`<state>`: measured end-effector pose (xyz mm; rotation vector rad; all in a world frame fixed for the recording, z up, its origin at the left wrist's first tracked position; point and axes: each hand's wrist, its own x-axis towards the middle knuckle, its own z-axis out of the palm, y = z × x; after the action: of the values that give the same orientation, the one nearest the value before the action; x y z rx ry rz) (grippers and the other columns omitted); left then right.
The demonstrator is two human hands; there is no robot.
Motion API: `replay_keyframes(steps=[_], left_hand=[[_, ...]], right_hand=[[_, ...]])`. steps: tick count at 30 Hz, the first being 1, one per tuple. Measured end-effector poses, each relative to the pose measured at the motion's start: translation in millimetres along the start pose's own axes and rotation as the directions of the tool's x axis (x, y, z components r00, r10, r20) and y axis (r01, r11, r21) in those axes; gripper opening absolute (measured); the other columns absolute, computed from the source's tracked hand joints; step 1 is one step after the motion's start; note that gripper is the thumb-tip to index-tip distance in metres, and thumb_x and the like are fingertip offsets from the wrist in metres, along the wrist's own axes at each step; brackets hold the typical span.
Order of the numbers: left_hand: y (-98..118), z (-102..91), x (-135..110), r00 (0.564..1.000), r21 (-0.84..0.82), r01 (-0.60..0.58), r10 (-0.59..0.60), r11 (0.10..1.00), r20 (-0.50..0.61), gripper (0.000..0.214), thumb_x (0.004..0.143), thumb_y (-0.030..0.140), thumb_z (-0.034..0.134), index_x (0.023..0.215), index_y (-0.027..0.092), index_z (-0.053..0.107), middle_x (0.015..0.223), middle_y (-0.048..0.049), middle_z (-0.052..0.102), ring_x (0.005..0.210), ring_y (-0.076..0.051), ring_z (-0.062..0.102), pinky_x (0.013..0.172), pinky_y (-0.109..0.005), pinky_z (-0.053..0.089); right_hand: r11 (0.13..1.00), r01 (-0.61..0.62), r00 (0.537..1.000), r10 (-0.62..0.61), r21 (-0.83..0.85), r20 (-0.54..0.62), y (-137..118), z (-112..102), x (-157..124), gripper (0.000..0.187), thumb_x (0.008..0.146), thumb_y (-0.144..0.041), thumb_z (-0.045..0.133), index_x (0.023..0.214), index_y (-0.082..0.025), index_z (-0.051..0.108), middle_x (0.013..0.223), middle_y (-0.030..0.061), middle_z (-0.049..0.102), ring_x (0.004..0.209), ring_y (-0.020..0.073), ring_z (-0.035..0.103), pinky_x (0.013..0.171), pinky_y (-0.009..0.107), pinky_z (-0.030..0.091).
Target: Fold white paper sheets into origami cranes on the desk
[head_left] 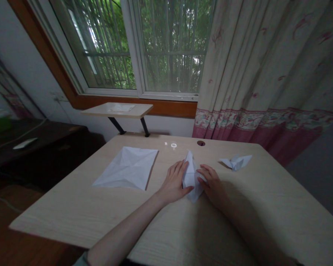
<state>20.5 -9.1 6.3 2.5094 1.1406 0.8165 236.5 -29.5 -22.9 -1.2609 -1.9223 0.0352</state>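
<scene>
A sheet of white paper folded into a narrow pointed shape [191, 176] lies on the table between my hands, its tip pointing toward the window. My left hand [174, 183] rests along its left edge, fingers on the upper part and thumb across the lower part, holding it. From the other side, my right hand [212, 184] grips the right flap with bent fingers and thumb. Part of that flap is hidden under the fingers. Right of my hands stands a finished-looking folded paper bird [236, 162]. Over to the left, a creased square paper sheet [127, 167] is spread flat.
The pale wooden table [72, 210] has a round cable hole [201, 143] near its back edge. A small raised shelf [93, 110] at the back left carries some white paper or tissue [122, 107]. Behind are a barred window and a curtain [238, 74]; a dark cabinet [36, 147] stands left.
</scene>
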Motion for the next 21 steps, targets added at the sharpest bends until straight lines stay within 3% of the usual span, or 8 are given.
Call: replay_keyframes(steps=[6,10,15,21], left_hand=[[1.4,-3.1,1.3,0.999,-0.092,0.038,-0.039,0.995,-0.008,0.093,0.079,0.038,0.074,0.155,0.020,0.023,0.154,-0.0177,0.038,0.143,-0.037,0.034,0.114,-0.059,0.032],[0.7,-3.6,1.6,0.999,-0.112,0.042,-0.044,0.993,-0.015,0.091,0.080,0.040,0.073,0.154,0.018,0.025,0.153,-0.0188,0.040,0.142,-0.037,0.035,0.114,-0.059,0.032],[-1.6,-1.5,0.6,0.998,-0.113,0.052,-0.057,0.992,-0.040,0.093,0.081,0.040,0.073,0.155,0.017,0.022,0.154,-0.0182,0.039,0.142,-0.036,0.035,0.116,-0.057,0.032],[-1.0,-1.3,0.0,0.994,-0.122,0.065,-0.074,0.990,-0.076,0.093,0.080,0.039,0.075,0.153,0.015,0.023,0.153,-0.0190,0.038,0.140,-0.035,0.037,0.117,-0.055,0.032]], right_hand=[[0.995,0.095,0.994,-0.093,-0.037,0.054,-0.6,-0.5,-0.7,0.035,0.099,-0.024,0.049,0.130,-0.029,0.064,0.141,0.0110,0.058,0.127,0.0277,0.056,0.102,0.054,0.051],[0.988,0.152,0.983,-0.148,-0.034,0.112,-3.9,-3.5,1.2,0.035,0.099,-0.023,0.049,0.129,-0.029,0.065,0.149,0.0102,0.052,0.134,0.0280,0.050,0.104,0.055,0.049],[0.988,0.144,0.985,-0.137,-0.063,0.110,-2.8,-1.4,0.2,0.034,0.098,-0.023,0.050,0.126,-0.028,0.067,0.150,0.0111,0.051,0.135,0.0295,0.048,0.105,0.057,0.047],[0.990,0.121,0.986,-0.111,-0.074,0.128,-1.0,-0.5,-0.8,0.042,0.097,-0.024,0.052,0.138,-0.023,0.057,0.144,0.0148,0.056,0.131,0.0302,0.052,0.105,0.056,0.048]])
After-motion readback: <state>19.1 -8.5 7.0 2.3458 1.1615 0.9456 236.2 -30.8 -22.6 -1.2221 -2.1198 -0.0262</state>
